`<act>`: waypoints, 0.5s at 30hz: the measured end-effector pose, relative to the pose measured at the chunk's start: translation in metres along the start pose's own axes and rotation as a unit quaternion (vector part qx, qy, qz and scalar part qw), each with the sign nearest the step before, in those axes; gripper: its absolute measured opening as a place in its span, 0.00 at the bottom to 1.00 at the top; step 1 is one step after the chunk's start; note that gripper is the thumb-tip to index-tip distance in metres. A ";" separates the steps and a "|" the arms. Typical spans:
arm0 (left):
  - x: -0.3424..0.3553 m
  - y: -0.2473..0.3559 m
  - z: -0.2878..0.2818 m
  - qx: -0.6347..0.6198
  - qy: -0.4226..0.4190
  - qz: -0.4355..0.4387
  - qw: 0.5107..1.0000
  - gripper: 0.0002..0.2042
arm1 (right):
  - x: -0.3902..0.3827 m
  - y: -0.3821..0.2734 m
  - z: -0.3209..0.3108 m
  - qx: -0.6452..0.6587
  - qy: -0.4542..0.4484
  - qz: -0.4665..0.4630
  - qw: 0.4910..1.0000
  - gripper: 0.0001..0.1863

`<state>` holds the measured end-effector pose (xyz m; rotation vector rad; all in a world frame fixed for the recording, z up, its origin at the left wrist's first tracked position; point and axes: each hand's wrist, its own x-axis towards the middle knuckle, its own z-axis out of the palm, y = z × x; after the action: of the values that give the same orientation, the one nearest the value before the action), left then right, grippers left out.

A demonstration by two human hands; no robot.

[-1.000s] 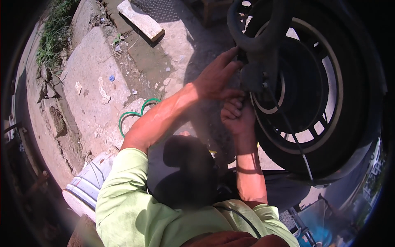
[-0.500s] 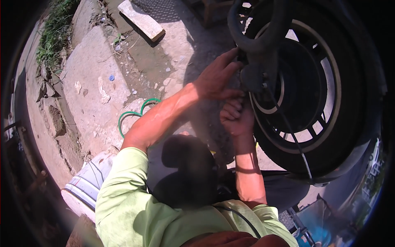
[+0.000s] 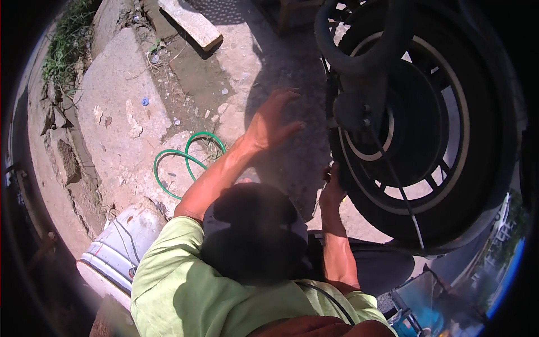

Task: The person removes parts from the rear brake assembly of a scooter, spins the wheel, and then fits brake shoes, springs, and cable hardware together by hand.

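Observation:
A black-tyred wheel (image 3: 488, 140) with a light-rimmed spoked rim stands upright at the right. At its hub, a dark bracket (image 3: 353, 109) carries a bolt, and a thin cable (image 3: 401, 191) slants down from it across the wheel. My left hand (image 3: 275, 121) hovers over the shaded ground, apart from the wheel, its fingers spread and nothing in them. Lower down, my right hand (image 3: 332, 185) is beside the tyre's left edge. Its fingers are in shadow and partly hidden, so I cannot make out their grip or whether they touch the tyre.
A thick dark curved tube (image 3: 331, 48) arches over the wheel's upper part. A green hose (image 3: 160, 174) lies looped on the ground at left, above a white bucket (image 3: 115, 247). A pale block (image 3: 196, 28) lies at the far side, with rough concrete slabs (image 3: 120, 78) to the left.
My left hand has come away from the hub bracket leftward, with its fingers now spread. My right hand has dropped from the bracket to lower along the tyre. The view has shifted slightly.

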<state>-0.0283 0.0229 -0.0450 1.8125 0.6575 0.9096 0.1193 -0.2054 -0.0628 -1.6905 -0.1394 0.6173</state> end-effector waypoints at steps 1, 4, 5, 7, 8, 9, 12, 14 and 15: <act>-0.007 -0.001 0.001 -0.001 0.001 -0.001 1.000 0.34 | -0.010 -0.016 -0.005 -0.002 -0.001 0.000 1.000 0.15; -0.021 -0.009 0.002 0.013 -0.001 -0.048 0.999 0.31 | -0.043 -0.051 -0.037 -0.134 -0.012 -0.054 0.989 0.08; -0.020 -0.009 0.004 -0.003 -0.001 -0.049 0.999 0.30 | -0.052 -0.061 -0.055 -0.169 -0.012 -0.078 0.982 0.09; -0.019 -0.007 0.010 -0.022 -0.001 -0.051 0.998 0.29 | -0.071 -0.077 -0.089 -0.174 -0.009 -0.057 0.983 0.11; -0.017 -0.007 0.012 -0.037 0.002 -0.055 0.998 0.29 | -0.081 -0.083 -0.093 -0.192 -0.012 -0.100 0.976 0.16; -0.014 -0.006 0.013 -0.051 0.004 -0.058 0.997 0.28 | -0.086 -0.087 -0.091 -0.194 -0.012 -0.100 0.976 0.16; -0.007 -0.002 0.013 -0.057 0.005 -0.048 0.997 0.27 | -0.091 -0.091 -0.076 -0.117 -0.077 0.132 0.981 0.19; 0.002 0.007 0.011 -0.049 0.016 -0.022 0.998 0.26 | -0.077 -0.085 -0.052 -0.080 -0.182 0.128 0.972 0.19; 0.006 0.012 0.007 -0.039 0.027 0.001 0.999 0.26 | -0.073 -0.085 -0.037 -0.074 -0.218 0.124 0.965 0.19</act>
<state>-0.0188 0.0196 -0.0333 1.7239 0.6451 0.9750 0.0956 -0.2491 0.0439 -1.7052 -0.2953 1.1905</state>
